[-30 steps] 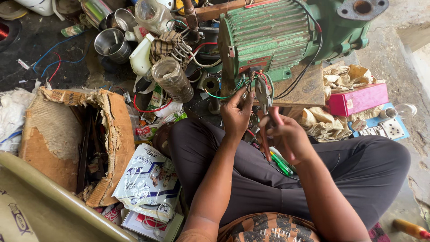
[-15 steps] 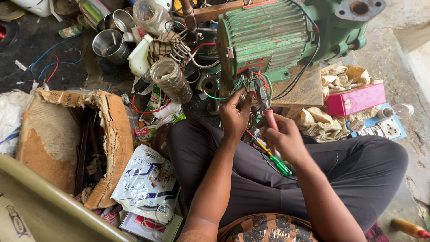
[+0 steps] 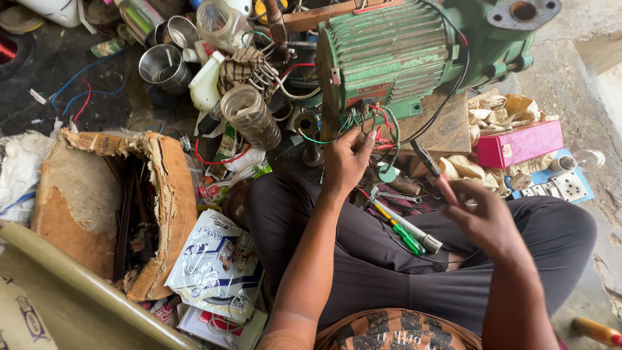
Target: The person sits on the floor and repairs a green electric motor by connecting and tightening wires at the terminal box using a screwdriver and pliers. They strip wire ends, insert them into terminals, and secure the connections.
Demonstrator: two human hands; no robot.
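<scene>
Pulled back from the motor since half a second ago, the right hand [image 3: 483, 217] now sits over the right knee, fingers closed round the red-handled pliers [image 3: 433, 170], whose dark metal nose points up toward the wiring. Going from the left: a torn cardboard box [image 3: 162, 207] with ragged, peeling edges stands open, and a crinkled white printed plastic packet [image 3: 217, 266] lies just beside it. Above those, a shiny steel cup [image 3: 161, 65] and a clear ribbed jar [image 3: 251, 116] sit among loose red and blue wire. The left hand [image 3: 346, 162] stays at the motor's base, fingers curled and pinching the tangle of green, red and blue wires [image 3: 369, 123] that hangs from the terminal. That ribbed, green-painted cast motor [image 3: 389, 48] rests on a worn wooden block [image 3: 447, 129]. A green-handled screwdriver [image 3: 405, 234] lies on the dark trousers between the hands. Farther right sit a pink rectangular box [image 3: 518, 144] and a white socket plate [image 3: 564, 186].
</scene>
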